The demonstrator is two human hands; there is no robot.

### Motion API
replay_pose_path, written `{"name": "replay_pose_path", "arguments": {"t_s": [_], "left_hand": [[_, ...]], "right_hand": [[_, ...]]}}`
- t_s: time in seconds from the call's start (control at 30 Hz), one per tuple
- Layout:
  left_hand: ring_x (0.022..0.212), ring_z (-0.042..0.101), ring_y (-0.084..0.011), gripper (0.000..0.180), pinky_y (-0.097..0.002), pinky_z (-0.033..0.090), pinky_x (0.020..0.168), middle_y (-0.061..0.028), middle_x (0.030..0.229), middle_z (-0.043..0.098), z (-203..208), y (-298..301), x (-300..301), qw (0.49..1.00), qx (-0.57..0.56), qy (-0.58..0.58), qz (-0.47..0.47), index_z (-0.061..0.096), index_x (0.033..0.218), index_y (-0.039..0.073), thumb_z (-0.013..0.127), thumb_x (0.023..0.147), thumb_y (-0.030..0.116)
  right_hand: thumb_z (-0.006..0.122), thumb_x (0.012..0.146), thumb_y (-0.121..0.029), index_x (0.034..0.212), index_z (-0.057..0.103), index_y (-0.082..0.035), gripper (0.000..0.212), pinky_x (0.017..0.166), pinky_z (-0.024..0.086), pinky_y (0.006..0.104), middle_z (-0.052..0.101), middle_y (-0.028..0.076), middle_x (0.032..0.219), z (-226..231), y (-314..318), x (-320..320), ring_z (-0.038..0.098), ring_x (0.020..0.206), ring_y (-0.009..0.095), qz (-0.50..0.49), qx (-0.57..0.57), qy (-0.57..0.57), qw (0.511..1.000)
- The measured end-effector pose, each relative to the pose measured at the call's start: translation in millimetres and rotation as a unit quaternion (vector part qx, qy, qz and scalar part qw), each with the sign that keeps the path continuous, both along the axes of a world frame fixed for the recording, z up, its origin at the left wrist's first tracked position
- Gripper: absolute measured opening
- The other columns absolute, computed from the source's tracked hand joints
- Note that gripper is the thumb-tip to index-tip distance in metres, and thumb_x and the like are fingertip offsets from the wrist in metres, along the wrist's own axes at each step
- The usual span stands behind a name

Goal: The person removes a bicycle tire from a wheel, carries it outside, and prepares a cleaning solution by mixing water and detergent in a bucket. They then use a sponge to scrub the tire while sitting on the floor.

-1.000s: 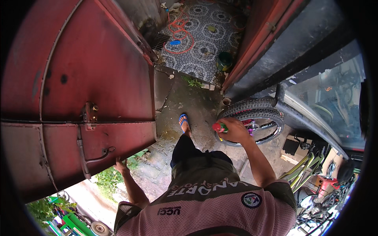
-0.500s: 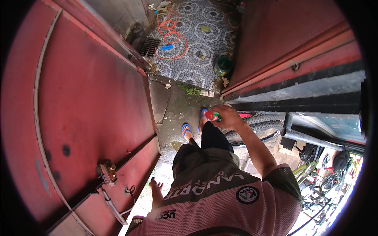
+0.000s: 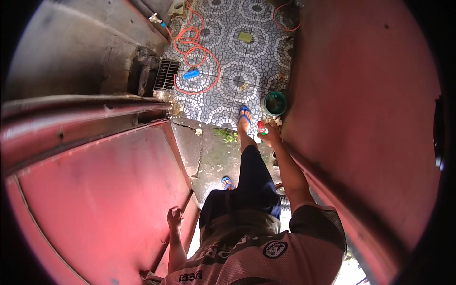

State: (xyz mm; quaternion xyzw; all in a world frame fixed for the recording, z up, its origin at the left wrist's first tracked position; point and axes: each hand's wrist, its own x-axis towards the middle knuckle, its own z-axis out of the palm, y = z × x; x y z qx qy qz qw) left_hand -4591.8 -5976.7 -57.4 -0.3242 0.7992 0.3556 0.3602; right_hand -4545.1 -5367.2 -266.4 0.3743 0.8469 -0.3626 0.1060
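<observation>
Out ahead of my body, my right hand (image 3: 272, 135) grips a small green bottle with a red cap (image 3: 261, 127); the fingers hide much of it. A green bucket (image 3: 274, 103) stands on the tiles just beyond that hand. My left hand (image 3: 175, 217) hangs beside the red metal door (image 3: 109, 190) on the left. Nothing shows in it, and its fingers are loosely bent and apart.
An orange hose (image 3: 218, 66) lies coiled on the patterned tile floor (image 3: 240, 83), around a blue brush-like object (image 3: 191, 74). Farther out is a yellowish block (image 3: 245, 37). A floor grate (image 3: 167, 74) lies at the left wall. A red metal panel (image 3: 361, 118) flanks my right.
I have stepped forward, one foot now on the tiles. My right hand has carried the bottle forward, close to the bucket. The bikes at right are mostly out of view.
</observation>
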Motion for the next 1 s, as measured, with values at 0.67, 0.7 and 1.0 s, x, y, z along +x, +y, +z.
{"name": "replay_pose_path", "arguments": {"t_s": [0.67, 0.7, 1.0], "left_hand": [[0.095, 0.071, -0.0213, 0.036, -0.0353, 0.058, 0.081, -0.0125, 0.107, 0.071, -122.5, 226.1, -285.2, 0.978, -0.015, -0.051, -0.201, 0.064, 0.126, 0.002, 0.067, 0.099, 0.026], [0.097, 0.071, -0.0212, 0.035, -0.0356, 0.058, 0.084, -0.0123, 0.107, 0.072, -138.9, 241.9, -303.1, 0.979, 0.019, -0.047, -0.195, 0.064, 0.125, 0.001, 0.066, 0.100, 0.025], [0.111, 0.068, -0.0233, 0.028, -0.0358, 0.058, 0.087, -0.0110, 0.125, 0.065, -152.1, 230.8, -296.6, 0.993, 0.022, 0.033, -0.112, 0.063, 0.125, 0.004, 0.068, 0.100, 0.017]], "right_hand": [[0.084, 0.073, -0.043, 0.115, 0.076, -0.024, 0.047, 0.088, 0.057, 0.0446, 0.076, 0.015, 0.109, -296.9, 137.6, -142.1, 0.073, 0.102, 0.035, -0.187, -0.013, -0.183, 0.965], [0.084, 0.074, -0.042, 0.112, 0.077, -0.023, 0.043, 0.088, 0.057, 0.0441, 0.077, 0.015, 0.108, -319.9, 148.2, -134.1, 0.073, 0.100, 0.036, -0.266, -0.056, -0.159, 0.949], [0.090, 0.072, -0.040, 0.123, 0.073, -0.011, 0.061, 0.086, 0.057, 0.0400, 0.077, 0.015, 0.104, -219.1, 139.1, -291.2, 0.075, 0.097, 0.028, 0.218, -0.147, -0.181, 0.948]]}}
